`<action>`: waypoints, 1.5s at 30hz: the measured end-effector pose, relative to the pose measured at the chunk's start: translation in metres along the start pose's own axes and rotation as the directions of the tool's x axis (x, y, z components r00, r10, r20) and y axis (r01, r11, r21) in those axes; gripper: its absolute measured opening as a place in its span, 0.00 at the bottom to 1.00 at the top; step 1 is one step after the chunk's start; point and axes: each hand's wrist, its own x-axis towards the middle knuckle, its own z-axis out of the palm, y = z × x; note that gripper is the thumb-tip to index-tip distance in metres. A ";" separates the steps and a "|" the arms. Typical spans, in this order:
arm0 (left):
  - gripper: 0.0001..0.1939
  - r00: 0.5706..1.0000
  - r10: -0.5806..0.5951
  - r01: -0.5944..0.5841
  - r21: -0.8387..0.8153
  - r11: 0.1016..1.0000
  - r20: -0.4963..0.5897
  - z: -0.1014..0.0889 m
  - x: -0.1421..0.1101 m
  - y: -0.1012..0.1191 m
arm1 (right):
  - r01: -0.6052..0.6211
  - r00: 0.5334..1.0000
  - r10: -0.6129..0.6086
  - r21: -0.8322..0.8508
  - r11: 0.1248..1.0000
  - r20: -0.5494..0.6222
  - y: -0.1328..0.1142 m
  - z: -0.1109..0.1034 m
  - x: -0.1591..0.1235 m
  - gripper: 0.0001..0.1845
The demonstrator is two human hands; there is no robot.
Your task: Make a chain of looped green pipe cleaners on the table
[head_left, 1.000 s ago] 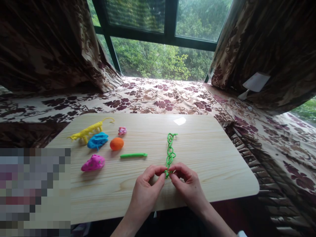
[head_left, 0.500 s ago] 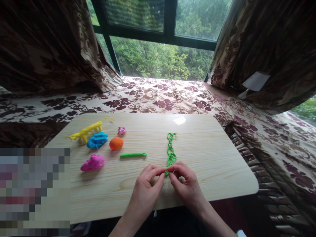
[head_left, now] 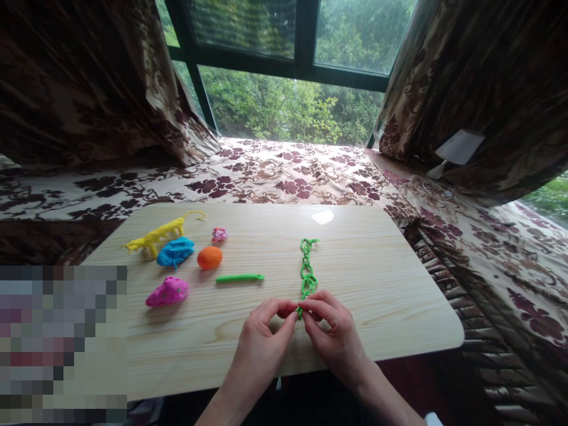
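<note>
A green chain of linked rings, soft and clay-like in look, runs up the table away from me. At its near end, my left hand pinches a link between thumb and forefinger. My right hand pinches the same end from the other side, fingertips almost meeting the left ones. The fingers partly hide that link. A green stick-shaped tool with a hole at one end lies to the left of the chain.
On the table's left side sit a yellow long-tailed animal figure, a blue figure, an orange egg shape, a pink spotted lump and a small pink beaded cluster. A white lamp stands far right.
Almost nothing differs. The fingers of both hands shift very slightly at the chain's near end, and the chain stays in place.
</note>
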 end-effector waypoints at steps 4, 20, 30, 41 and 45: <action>0.05 0.999 -0.003 0.004 0.022 1.000 -0.039 -0.001 0.000 -0.001 | -0.021 0.999 0.021 -0.007 1.000 0.025 -0.002 -0.001 -0.001 0.09; 0.08 0.999 -0.034 0.033 -0.058 0.998 -0.007 -0.002 0.001 -0.002 | 0.017 0.990 0.004 -0.151 0.988 0.139 -0.002 -0.010 0.004 0.08; 0.08 0.999 -0.037 0.037 -0.112 0.993 0.004 0.000 0.000 0.001 | 0.000 0.995 0.017 -0.170 0.985 0.102 -0.004 -0.012 0.003 0.04; 0.09 0.989 0.139 -0.133 0.095 0.987 -0.056 -0.021 -0.014 -0.007 | 0.073 0.973 -0.034 -0.163 0.984 0.228 -0.020 -0.018 0.001 0.11; 0.17 0.981 0.192 -0.183 0.209 0.961 -0.022 -0.016 -0.018 -0.012 | 0.109 0.953 -0.058 -0.155 0.982 0.297 -0.021 -0.019 0.004 0.10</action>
